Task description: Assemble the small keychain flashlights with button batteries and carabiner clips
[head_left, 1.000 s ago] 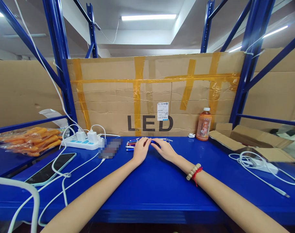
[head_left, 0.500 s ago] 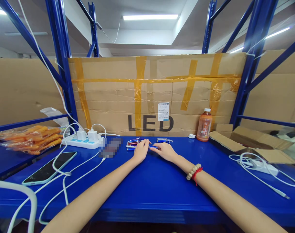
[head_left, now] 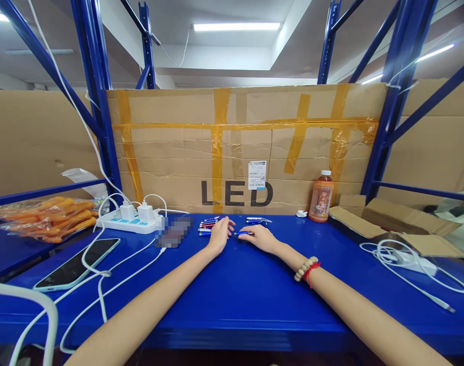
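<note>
At our twelve o'clock, on the table (head_left: pixel 232 305), a first group of pens (head_left: pixel 206 229) lies just left of our left hand (head_left: pixel 219 236) and a second group of pens (head_left: pixel 255 220) behind our right hand (head_left: pixel 263 239), which has a single pen (head_left: pixel 243 233) in it. Behind these we have a cardboard panel (head_left: pixel 171 152). At eleven o'clock sits a power strip (head_left: pixel 130 226); at ten, a phone (head_left: pixel 77 264), with bags (head_left: pixel 56 219) behind it. At one o'clock a bottle (head_left: pixel 321 199) stands before the panel; at two lies a carton (head_left: pixel 399 218), a cable (head_left: pixel 397 260) in front of it.

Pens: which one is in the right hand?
The blue pen, held singly in the right hand. The others lie in two groups: a left pile beside the left hand and a right cluster farther back, beyond the right hand.
</note>
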